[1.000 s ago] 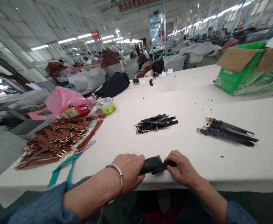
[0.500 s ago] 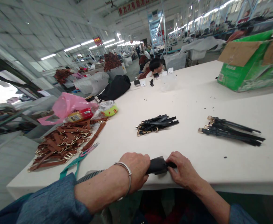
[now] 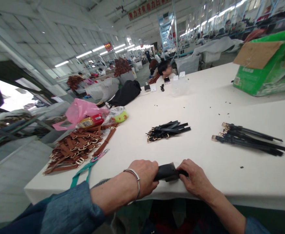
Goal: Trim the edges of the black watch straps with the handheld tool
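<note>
At the near edge of the white table (image 3: 205, 107), both my hands grip one black tool (image 3: 166, 171), a dark handled piece lying across the edge. My left hand (image 3: 144, 177), with a silver bangle on the wrist, is wrapped round its left end. My right hand (image 3: 194, 178) pinches its right end with bent fingers. A small heap of short black straps with gold buckles (image 3: 168, 130) lies just beyond the hands. A row of longer black straps (image 3: 249, 141) lies to the right.
A pile of brown straps with gold buckles (image 3: 77, 148) lies at the left, with a teal ribbon (image 3: 82, 170), a pink bag (image 3: 80, 110) and a black bag (image 3: 126, 92) nearby. A green cardboard box (image 3: 266, 71) stands far right. Another person (image 3: 165, 70) sits at the far end.
The view has swung slightly left, so everything on the table has shifted right. Both hands keep the same grip on the black tool.
</note>
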The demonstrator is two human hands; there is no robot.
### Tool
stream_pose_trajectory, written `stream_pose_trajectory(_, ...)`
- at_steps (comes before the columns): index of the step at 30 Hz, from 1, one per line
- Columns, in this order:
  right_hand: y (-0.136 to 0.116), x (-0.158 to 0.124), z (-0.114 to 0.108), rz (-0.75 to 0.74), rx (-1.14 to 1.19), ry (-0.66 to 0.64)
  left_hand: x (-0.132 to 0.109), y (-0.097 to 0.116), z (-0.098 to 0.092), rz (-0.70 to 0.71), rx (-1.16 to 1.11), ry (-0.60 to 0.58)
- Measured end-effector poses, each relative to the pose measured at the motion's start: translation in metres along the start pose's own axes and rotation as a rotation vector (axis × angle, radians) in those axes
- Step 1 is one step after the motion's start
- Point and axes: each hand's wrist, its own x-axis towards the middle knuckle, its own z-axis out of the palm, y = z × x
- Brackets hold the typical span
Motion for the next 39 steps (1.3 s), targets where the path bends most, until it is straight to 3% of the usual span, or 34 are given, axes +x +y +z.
stream_pose_trajectory(8,-0.002,-0.001,-0.001,-0.01,-0.003,-0.015,-0.019,-0.012,0.01,-0.037,-0.038,-0.036)
stream_pose_trajectory(15,-0.001,-0.001,0.0,-0.019,0.005,0.001,-0.003,-0.004,0.011,-0.004,-0.079,0.031)
stream_pose_trajectory(22,-0.001,0.0,-0.001,-0.016,-0.002,-0.037,-0.015,-0.043,0.022,-0.19,-0.362,0.018)
stream_pose_trajectory(26,-0.007,0.001,-0.003,-0.043,-0.072,-0.064,-0.029,-0.054,0.024,-0.194,-0.505,-0.06)
stream_pose_trajectory(32,-0.008,-0.005,-0.006,-0.2,-0.187,-0.04,-0.04,-0.049,0.033,-0.138,-0.525,-0.037)
stream_pose_trajectory(39,0.001,-0.009,-0.006,-0.156,0.009,-0.061,-0.047,-0.029,0.031,-0.124,-0.419,-0.145)
